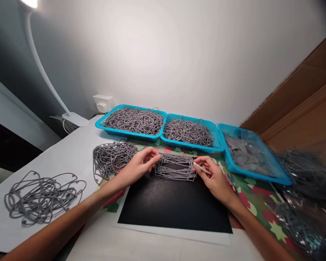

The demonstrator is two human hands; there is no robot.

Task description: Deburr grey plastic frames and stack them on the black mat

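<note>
A rectangular stack of thin grey plastic-like strands (175, 174), with small knobs along its ends, lies near the far edge of a black mat (176, 206). My left hand (141, 163) pinches the stack's far left corner, thumb against fingers. At the opposite end, my right hand (213, 177) grips a thin white stick-like tool (201, 168), its tip close to the stack's right side. Just left of my left hand sits a tangled heap of similar grey strands (111, 159). What lies inside my left fingertips is partly hidden.
Two blue baskets (157, 137) of grey strands stand along the wall, and a third blue basket (260, 177) with flat grey pieces is at right. A loose strand pile (43, 199) lies left. A lamp (74, 119), cardboard (301, 90) and plastic bags (301, 224) flank the table.
</note>
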